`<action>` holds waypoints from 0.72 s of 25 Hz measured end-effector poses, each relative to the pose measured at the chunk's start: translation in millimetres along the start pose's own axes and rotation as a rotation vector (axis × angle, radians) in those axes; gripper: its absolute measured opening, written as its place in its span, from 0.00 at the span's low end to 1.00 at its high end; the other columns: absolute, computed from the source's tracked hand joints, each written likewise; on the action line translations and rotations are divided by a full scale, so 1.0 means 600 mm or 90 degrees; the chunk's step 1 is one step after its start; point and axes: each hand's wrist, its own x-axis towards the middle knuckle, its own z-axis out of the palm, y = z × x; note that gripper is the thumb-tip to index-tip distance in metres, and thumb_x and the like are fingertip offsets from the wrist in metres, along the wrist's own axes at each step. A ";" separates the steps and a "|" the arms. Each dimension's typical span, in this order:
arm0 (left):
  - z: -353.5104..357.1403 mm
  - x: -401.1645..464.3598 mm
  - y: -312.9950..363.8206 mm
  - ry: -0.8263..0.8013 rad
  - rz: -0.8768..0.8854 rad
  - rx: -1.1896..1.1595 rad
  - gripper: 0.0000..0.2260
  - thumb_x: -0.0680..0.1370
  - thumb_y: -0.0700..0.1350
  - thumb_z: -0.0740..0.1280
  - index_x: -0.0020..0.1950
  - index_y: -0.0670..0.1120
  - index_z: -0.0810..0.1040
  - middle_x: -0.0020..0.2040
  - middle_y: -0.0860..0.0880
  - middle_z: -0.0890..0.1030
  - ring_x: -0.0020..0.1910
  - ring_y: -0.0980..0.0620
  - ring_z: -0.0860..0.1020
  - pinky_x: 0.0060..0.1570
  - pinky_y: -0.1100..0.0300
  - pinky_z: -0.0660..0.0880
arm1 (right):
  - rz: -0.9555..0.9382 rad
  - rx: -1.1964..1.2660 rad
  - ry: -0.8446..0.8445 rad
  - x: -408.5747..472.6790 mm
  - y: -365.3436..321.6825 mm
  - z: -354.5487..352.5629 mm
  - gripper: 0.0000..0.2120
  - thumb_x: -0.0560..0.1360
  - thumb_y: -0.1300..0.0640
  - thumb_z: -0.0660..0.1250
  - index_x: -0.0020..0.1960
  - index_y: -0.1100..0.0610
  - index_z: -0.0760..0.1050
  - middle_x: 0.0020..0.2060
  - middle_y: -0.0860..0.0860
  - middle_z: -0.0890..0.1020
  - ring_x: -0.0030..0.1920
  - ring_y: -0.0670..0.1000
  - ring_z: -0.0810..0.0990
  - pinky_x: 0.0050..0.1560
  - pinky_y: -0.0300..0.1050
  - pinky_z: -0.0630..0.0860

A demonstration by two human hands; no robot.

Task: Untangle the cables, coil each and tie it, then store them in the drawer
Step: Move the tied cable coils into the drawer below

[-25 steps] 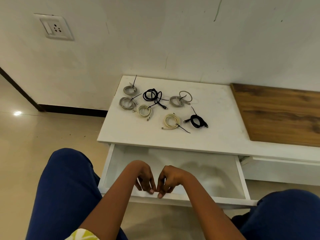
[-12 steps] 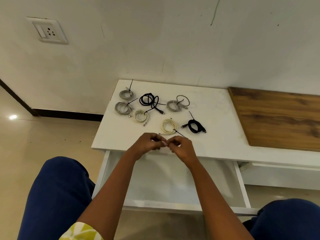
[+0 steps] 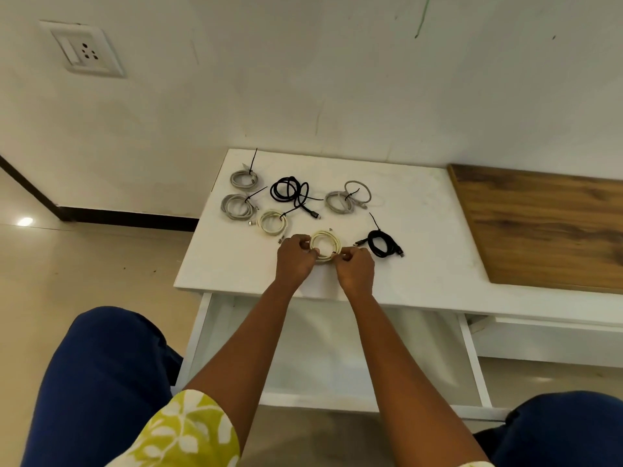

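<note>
Left grip: the left hand [image 3: 295,256] curls its fingers round the left side of the cream cable coil [image 3: 324,246], pinching the loops together.
Right grip: the right hand [image 3: 355,269] pinches the coil's near right side, where a dark tie seems to sit; the exact fingertip contact is too small to make out.
Why two hands: holding opposite sides likely keeps the loops from springing apart as the coil is lifted.
Coil position: on the white worktop [image 3: 236,264], near its front edge, directly above the open drawer [image 3: 467,348].
Neighbours: a small black coil [image 3: 382,244] lies just beside the right hand; a second cream coil [image 3: 271,222] sits close behind the left hand.
Further back: two grey coils [image 3: 244,178] [image 3: 237,205], a looser black cable [image 3: 291,192] and a grey double loop [image 3: 349,197], each with a tie end sticking out.
Stage: every cable looks coiled and tied; none is visible in the drawer, so storing appears to be starting.
Open room: the drawer stands pulled well out below the wrists, its white floor mostly in view between the forearms.
Edges: the worktop's front lip lies between coil and drawer; a short lift toward the body should clear it.
Surroundings: wood panel [image 3: 546,227] at right, wall socket [image 3: 82,48] upper left.
</note>
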 end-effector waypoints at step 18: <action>-0.118 -0.065 -0.221 -0.231 -0.528 0.147 0.06 0.73 0.34 0.71 0.39 0.35 0.75 0.43 0.38 0.82 0.43 0.46 0.82 0.55 0.55 0.78 | 0.322 -0.079 -0.541 -0.128 0.069 0.156 0.13 0.74 0.68 0.66 0.57 0.72 0.74 0.44 0.62 0.78 0.34 0.53 0.78 0.47 0.51 0.81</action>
